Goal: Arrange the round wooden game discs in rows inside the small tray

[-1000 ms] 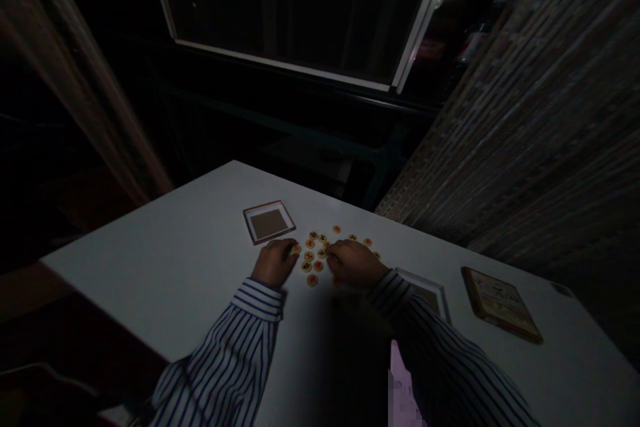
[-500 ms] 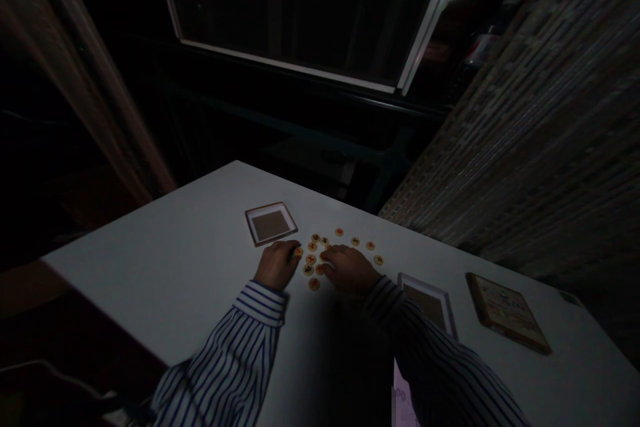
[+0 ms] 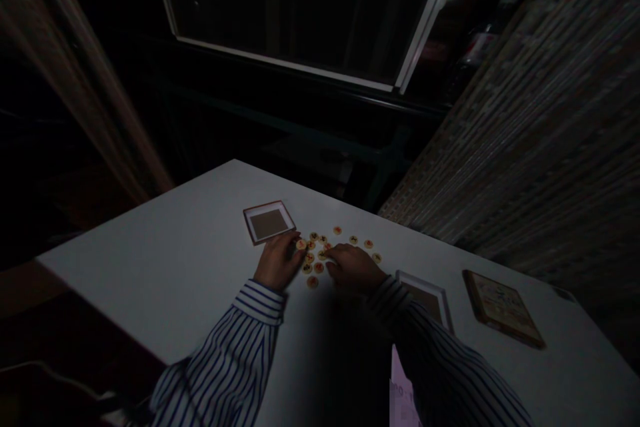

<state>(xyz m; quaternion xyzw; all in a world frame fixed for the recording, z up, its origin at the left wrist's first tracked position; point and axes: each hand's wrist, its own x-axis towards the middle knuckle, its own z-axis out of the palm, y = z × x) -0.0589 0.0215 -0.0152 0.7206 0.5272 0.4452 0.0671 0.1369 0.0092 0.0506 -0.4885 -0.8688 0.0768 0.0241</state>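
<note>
Round, pale Chinese chess pieces with red or dark characters lie in a loose group on the white table [image 3: 190,240]. My left hand [image 3: 277,261] pinches one red-marked Chinese chess piece [image 3: 301,244] between thumb and fingers at the group's left edge. On the other side, my right hand [image 3: 356,268] has its index finger stretched to a piece [image 3: 322,255] and its thumb apart, near another red-marked piece [image 3: 319,267]. It grips nothing that I can see. The nearest piece [image 3: 313,282] lies in front of both hands.
An open shallow box half [image 3: 254,230] lies beyond my left hand. A second shallow tray [image 3: 447,303] is partly under my right forearm. Farther right lies a flat printed box [image 3: 505,307]. A beaded curtain [image 3: 500,167] hangs along the table's right back edge. The room is dim.
My left hand has moved slightly up and inward with the piece between its fingers. My right hand has drawn back a little to the right, uncovering more of the pieces beside it.
</note>
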